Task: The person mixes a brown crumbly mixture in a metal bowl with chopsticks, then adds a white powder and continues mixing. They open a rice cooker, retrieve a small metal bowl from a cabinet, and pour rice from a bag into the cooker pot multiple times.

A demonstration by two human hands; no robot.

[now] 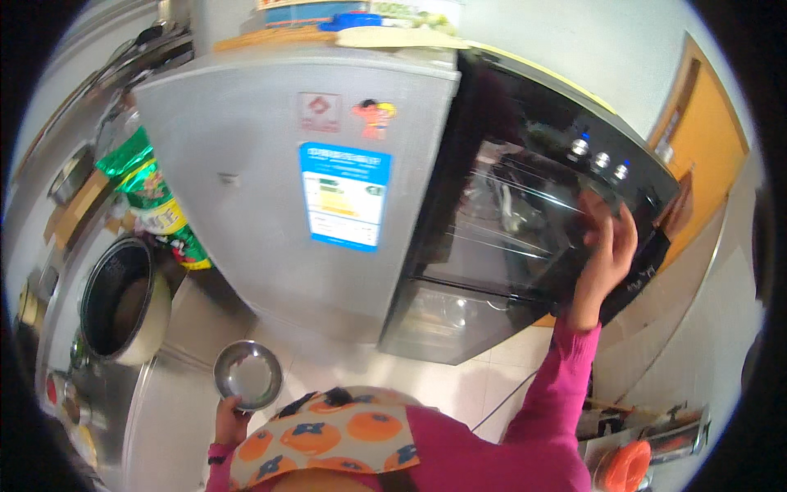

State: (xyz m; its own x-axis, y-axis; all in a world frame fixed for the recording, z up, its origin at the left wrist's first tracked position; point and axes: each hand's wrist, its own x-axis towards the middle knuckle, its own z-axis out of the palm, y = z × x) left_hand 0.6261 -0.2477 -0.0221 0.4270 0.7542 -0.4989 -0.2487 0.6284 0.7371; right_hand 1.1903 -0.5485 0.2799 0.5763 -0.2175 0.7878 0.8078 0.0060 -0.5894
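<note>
My left hand grips the rim of a round stainless steel bowl low at the left. The bowl's shiny inside faces up, and I can make out no food in it. At the right, my right hand is raised with its fingers apart, at the glass door of a black cabinet appliance. Whether the fingertips touch the door cannot be told. Metal racks and some blurred items show behind the glass. Silver knobs sit on the black panel above the hand.
A grey refrigerator with stickers stands beside the black appliance. At the left are a pot with a dark inside, green bags and a counter edge. An orange door is at the right; a red plastic bag lies lower right.
</note>
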